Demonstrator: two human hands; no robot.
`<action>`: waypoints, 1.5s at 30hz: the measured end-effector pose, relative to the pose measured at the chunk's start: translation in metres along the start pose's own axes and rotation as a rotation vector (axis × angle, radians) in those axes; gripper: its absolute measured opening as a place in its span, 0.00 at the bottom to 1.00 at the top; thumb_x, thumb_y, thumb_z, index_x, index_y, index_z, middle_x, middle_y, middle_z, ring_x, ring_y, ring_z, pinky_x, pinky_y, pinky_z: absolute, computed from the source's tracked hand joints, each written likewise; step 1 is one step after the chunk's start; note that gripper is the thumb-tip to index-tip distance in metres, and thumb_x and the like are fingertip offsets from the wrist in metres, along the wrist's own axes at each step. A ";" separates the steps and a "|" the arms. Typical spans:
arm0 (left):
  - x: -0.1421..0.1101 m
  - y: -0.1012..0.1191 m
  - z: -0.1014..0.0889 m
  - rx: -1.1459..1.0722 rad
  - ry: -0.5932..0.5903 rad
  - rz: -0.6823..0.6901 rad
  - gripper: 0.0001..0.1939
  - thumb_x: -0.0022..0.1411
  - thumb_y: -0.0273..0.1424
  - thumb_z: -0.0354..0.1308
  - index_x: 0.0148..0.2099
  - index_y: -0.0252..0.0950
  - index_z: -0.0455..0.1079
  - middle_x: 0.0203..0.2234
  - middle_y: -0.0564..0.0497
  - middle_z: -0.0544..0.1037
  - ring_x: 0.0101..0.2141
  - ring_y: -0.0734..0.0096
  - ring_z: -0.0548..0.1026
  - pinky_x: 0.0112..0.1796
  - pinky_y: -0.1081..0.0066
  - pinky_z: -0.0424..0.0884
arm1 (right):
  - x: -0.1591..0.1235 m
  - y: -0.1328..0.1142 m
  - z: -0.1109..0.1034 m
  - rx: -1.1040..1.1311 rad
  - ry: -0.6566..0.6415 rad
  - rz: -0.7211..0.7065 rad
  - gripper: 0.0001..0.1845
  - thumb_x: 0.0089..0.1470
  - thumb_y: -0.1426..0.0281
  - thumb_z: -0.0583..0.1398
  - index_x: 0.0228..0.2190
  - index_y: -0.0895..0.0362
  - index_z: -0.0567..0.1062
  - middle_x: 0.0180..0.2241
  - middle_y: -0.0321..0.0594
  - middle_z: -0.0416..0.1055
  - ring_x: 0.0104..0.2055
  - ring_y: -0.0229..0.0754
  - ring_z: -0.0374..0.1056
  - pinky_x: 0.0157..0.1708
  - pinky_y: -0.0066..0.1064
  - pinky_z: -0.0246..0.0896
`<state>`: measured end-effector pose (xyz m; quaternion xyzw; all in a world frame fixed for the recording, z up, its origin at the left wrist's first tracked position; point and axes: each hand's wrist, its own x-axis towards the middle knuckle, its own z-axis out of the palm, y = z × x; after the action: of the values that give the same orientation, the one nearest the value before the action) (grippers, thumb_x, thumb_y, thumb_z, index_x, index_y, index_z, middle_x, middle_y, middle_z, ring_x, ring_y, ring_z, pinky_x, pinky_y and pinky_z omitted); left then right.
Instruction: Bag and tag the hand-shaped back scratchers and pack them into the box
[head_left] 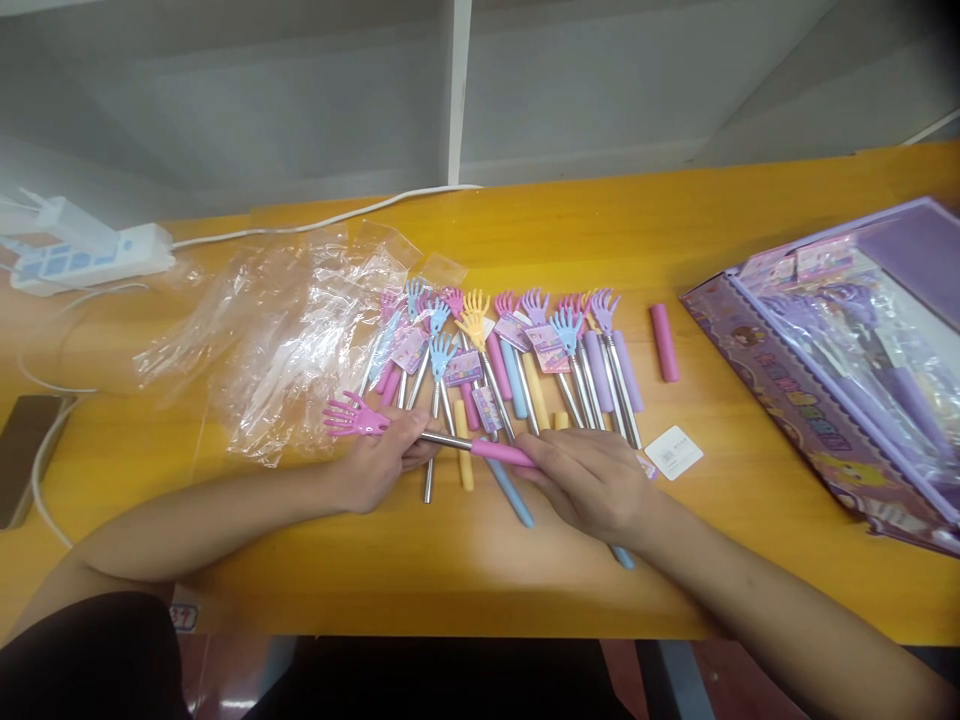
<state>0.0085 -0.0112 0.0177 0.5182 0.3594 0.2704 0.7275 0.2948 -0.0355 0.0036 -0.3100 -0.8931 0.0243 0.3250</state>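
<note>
Yellow-orange wood-look surface (525,590), glossy with soft light; grey panels (300,110) behind, split by a white vertical divider (457,90); reddish floor (727,682) partly visible underneath.

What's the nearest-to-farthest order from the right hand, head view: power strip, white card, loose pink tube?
1. White card: just right of the right hand.
2. Loose pink tube: beyond the card.
3. Power strip: far left, back.

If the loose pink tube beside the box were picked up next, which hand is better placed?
Likely the right hand: it is nearer the pink tube. Both hands hold the pink back scratcher, so the right would first release its handle, leaving the left hand near the claw.
</note>
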 end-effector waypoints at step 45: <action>-0.007 0.005 0.005 0.200 -0.062 0.042 0.29 0.81 0.48 0.41 0.27 0.39 0.56 0.21 0.57 0.54 0.22 0.73 0.52 0.26 0.68 0.53 | 0.010 -0.025 0.001 0.177 -0.028 0.098 0.08 0.73 0.71 0.57 0.48 0.61 0.74 0.28 0.36 0.74 0.26 0.38 0.67 0.26 0.32 0.59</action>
<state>0.0087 -0.0179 0.0257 0.6037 0.3511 0.2321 0.6771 0.2743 -0.0499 0.0147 -0.3229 -0.8757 0.1235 0.3370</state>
